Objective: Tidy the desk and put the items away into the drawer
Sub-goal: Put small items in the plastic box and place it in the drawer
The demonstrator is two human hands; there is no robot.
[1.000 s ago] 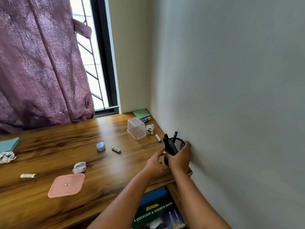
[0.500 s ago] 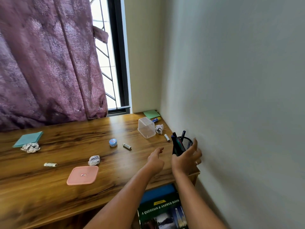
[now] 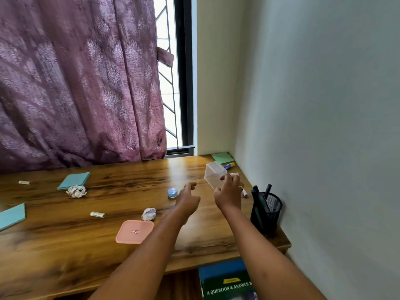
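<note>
A clear plastic container (image 3: pixel 213 175) lies tipped on the wooden desk (image 3: pixel 65 245) near the back right corner. My right hand (image 3: pixel 229 192) has its fingers over the container's right end and its thumb at the near edge, holding it. My left hand (image 3: pixel 187 198) hovers with loose fingers just right of a small blue jar (image 3: pixel 172 192), holding nothing. A pink lid (image 3: pixel 134 231) lies flat nearer the front. A black mesh pen holder (image 3: pixel 267 213) with pens stands by the right wall. No drawer is in view.
Crumpled papers (image 3: pixel 149 213) (image 3: pixel 76 190), small white tubes (image 3: pixel 97 214) (image 3: pixel 24 182), teal pads (image 3: pixel 74 180) (image 3: pixel 12 216), a green pad (image 3: pixel 222 158) and a blue-yellow stick (image 3: pixel 229 165) lie about. A book (image 3: pixel 227 284) sits below the desk edge. The curtain hangs behind.
My right hand let go of the pen holder and moved back-left onto the clear container. My left hand left the holder and moved toward the blue jar. The view shifted left.
</note>
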